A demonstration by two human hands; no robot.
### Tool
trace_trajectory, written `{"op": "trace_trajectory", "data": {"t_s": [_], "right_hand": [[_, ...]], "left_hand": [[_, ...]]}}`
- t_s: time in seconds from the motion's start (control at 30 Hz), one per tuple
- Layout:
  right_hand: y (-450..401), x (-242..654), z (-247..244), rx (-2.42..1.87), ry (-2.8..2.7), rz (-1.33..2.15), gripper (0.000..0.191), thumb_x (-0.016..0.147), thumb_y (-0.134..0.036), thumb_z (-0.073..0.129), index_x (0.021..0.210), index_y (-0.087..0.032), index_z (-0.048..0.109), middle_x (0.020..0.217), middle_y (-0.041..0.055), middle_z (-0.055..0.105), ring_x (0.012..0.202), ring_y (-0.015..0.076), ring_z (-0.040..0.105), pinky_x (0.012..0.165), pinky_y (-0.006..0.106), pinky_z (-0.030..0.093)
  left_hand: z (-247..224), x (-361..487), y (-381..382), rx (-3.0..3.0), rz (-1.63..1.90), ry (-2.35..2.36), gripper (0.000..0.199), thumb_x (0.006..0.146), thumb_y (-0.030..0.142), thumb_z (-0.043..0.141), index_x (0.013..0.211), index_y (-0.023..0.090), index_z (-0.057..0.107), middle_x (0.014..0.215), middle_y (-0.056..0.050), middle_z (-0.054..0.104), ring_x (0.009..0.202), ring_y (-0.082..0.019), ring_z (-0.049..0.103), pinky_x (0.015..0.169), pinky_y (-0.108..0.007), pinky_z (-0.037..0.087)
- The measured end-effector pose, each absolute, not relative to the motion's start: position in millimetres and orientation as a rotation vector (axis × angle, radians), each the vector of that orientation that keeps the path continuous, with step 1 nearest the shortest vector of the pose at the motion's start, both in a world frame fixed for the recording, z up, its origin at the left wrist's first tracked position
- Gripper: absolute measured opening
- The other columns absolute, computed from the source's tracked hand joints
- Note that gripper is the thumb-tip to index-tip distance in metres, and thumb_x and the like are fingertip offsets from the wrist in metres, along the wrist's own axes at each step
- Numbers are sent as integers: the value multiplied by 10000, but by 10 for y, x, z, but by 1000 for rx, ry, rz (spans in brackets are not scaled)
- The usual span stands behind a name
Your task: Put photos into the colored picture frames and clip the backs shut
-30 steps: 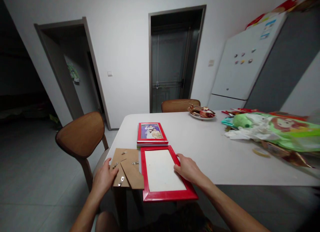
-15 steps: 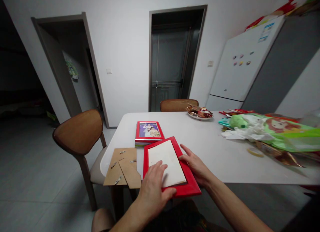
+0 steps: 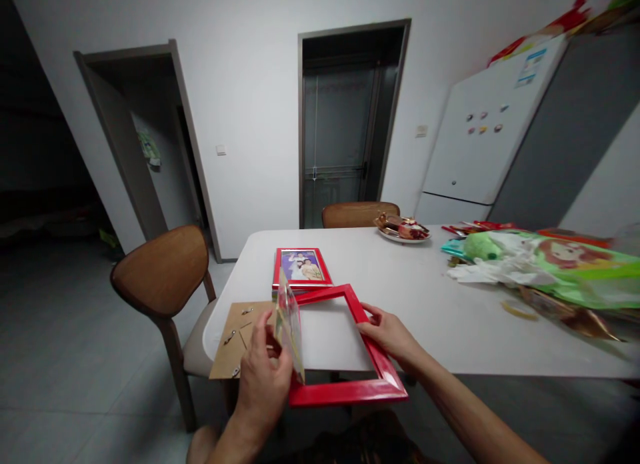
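Observation:
My right hand [image 3: 387,335] grips the right side of a red picture frame [image 3: 349,391], whose middle is open so the white tabletop shows through it. The frame is tilted over the near table edge. My left hand [image 3: 265,367] holds a thin picture sheet [image 3: 289,321] almost on edge at the frame's left side; its printed face is too slanted to make out. Partly behind that hand lies a brown backing board [image 3: 227,367] with metal clips. Farther back rests another red-framed photo [image 3: 303,267], showing people against purple.
On the white table [image 3: 430,317] stands a plate [image 3: 403,234] of wrapped items at the back. Green plastic packaging [image 3: 575,264], crumpled tissue and a tape roll [image 3: 519,311] lie to the right. Wooden chairs [image 3: 163,271] stand left and behind.
The white-backed sheet lying in the red frame has been lifted out and turned up on edge by my left hand, leaving the frame's middle open. My right hand still holds the frame.

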State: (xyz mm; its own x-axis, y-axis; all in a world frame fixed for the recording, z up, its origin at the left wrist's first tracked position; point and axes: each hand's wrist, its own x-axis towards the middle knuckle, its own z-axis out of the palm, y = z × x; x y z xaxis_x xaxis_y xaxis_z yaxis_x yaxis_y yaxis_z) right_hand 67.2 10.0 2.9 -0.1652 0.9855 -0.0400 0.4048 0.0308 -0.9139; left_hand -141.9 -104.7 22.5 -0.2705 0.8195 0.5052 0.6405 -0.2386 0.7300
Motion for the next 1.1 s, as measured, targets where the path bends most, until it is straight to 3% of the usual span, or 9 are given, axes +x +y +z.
{"op": "trace_trajectory", "data": {"t_s": [0.2, 0.4, 0.53, 0.8, 0.9, 1.1], "right_hand": [[182, 724, -207, -1642, -1933, 572, 432, 671, -239, 439, 1075, -125, 544, 802, 60, 655, 683, 169, 591, 617, 238, 410], [139, 680, -245, -1673, -2062, 314, 404, 696, -239, 407, 1056, -120, 547, 958, 101, 621, 843, 196, 570, 735, 258, 389], [147, 678, -281, -1711, -2115, 231, 385, 706, -249, 411, 1041, -123, 551, 975, 110, 604, 895, 204, 549, 773, 267, 375], [80, 618, -236, -1556, -2094, 82, 372, 700, -217, 428, 1029, -103, 559, 980, 126, 575, 926, 213, 501, 838, 318, 354], [2, 474, -162, -1379, -2039, 231, 364, 696, -216, 428, 1014, -106, 567, 979, 118, 584, 858, 192, 525, 816, 321, 380], [-93, 139, -167, -1268, -1895, 846, 405, 693, -248, 439, 1055, -105, 550, 844, 81, 637, 635, 140, 563, 606, 259, 433]], "left_hand": [[-74, -1788, -1158, 1588, 1402, 1946, 419, 715, 232, 451, 1127, 178, 392, 1093, -84, 541, 953, -214, 545, 782, -331, 451], [-201, -1858, -1183, 1565, 1183, 2036, 438, 721, 311, 449, 1122, 137, 416, 766, -25, 591, 613, -179, 584, 603, -298, 458], [-215, -1842, -1196, 1647, 1082, 2064, 432, 736, 295, 425, 1135, 129, 408, 710, -3, 562, 577, -160, 562, 592, -279, 445], [-205, -1854, -1266, 1927, 961, 2199, 355, 744, 237, 426, 1093, 173, 445, 986, -73, 556, 929, -219, 532, 780, -358, 438], [-215, -1802, -1234, 2130, 1024, 2102, 414, 715, 199, 453, 1127, 167, 427, 1096, -96, 517, 1042, -236, 466, 871, -410, 395], [-299, -1617, -1123, 2391, 912, 1836, 554, 666, 104, 449, 1210, 159, 363, 1292, -109, 372, 1197, -243, 310, 968, -458, 307]]}}
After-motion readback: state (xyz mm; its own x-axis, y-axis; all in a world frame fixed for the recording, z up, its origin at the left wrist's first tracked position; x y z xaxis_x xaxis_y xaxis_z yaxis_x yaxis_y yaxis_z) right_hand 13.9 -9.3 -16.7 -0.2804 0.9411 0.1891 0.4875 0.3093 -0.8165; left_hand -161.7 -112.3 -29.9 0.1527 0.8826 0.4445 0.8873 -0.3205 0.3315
